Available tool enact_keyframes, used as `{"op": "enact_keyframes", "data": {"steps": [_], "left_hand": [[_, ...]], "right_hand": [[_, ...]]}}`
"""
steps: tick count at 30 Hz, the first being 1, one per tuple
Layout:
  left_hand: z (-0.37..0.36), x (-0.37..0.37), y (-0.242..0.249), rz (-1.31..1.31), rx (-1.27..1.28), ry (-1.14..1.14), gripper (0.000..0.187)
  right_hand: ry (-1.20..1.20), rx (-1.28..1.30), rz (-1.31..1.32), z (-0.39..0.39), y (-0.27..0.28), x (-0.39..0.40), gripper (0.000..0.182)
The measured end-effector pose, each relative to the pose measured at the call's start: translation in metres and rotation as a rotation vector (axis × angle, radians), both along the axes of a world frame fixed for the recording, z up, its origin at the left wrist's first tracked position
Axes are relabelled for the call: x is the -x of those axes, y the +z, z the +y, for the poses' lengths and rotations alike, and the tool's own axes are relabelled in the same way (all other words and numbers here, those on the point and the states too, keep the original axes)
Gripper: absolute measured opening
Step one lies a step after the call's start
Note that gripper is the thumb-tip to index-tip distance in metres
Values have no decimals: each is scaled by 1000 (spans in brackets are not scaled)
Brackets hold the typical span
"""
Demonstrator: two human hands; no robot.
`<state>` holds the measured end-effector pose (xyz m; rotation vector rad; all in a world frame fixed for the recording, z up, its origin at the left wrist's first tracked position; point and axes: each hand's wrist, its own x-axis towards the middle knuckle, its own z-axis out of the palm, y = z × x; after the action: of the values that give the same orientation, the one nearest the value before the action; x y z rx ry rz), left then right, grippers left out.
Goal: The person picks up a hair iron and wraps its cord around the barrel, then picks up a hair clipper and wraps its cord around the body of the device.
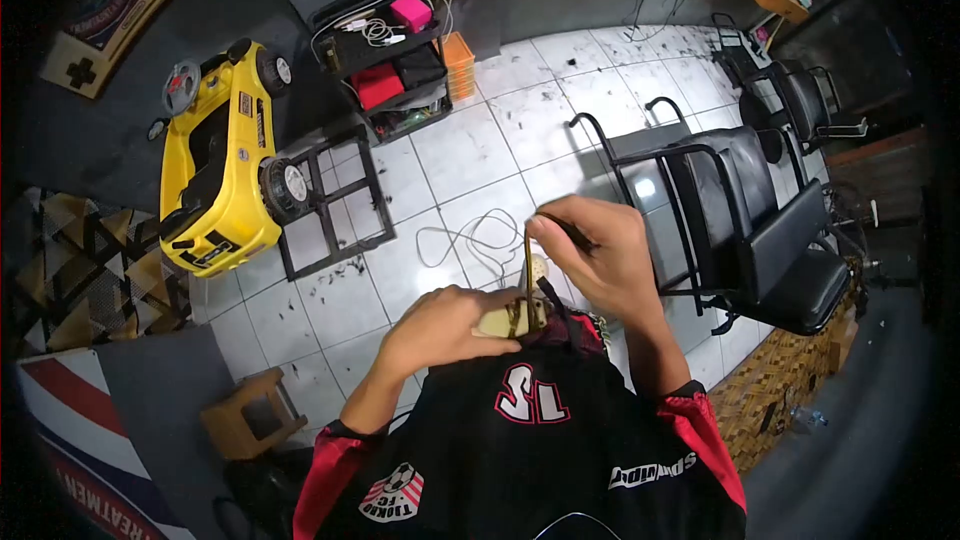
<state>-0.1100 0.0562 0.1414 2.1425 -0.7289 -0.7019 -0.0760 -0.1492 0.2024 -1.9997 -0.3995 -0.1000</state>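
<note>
Low in front of my chest, my left hand is closed around a small cream-coloured device with brownish metal parts at its right end. My right hand pinches a thin brass-coloured rod between thumb and fingers. The rod points down, and its lower end overlaps the device's metal parts. Just right of the rod is a pale rounded piece, with a dark strip below it. Fingers cover much of the device, and I cannot tell its exact kind.
A thin cable loops over the white tiled floor, which has dark tufts scattered on it. Black padded chairs stand at right. Left are a yellow toy car, a black frame and a shelf cart. A wooden stool stands lower left.
</note>
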Motion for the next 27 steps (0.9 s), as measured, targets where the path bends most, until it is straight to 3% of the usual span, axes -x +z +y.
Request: {"op": "enact_keyframes", "data": {"steps": [4,11,14,18,19,22,23,27], "left_hand": [[-7,-4,9,108,0,-139,58],[-8,-7,31,-44,173,-106,55],[-7,-6,39,65,216,86,55],[-7,-12,40,-223,334,188,59],[-6,-13,46,-168,226,223,61],[-9,-18,40,-72,348,449,58],[-9,-20,40,-79,349,479,57],[-5,-30,43,-70,301,656,56]], "right_hand": [[-69,38,158,0,-22,-18,21],[18,-13,334,-22,-77,-36,27],[175,-198,488,-27,-111,-32,21],[407,-327,644,-30,-144,-13,14],[374,-292,608,-30,-149,-1,15],[376,-109,591,-34,-140,16,20],[375,-251,501,-31,-140,24,23],[251,-273,551,-33,-127,43,21]]}}
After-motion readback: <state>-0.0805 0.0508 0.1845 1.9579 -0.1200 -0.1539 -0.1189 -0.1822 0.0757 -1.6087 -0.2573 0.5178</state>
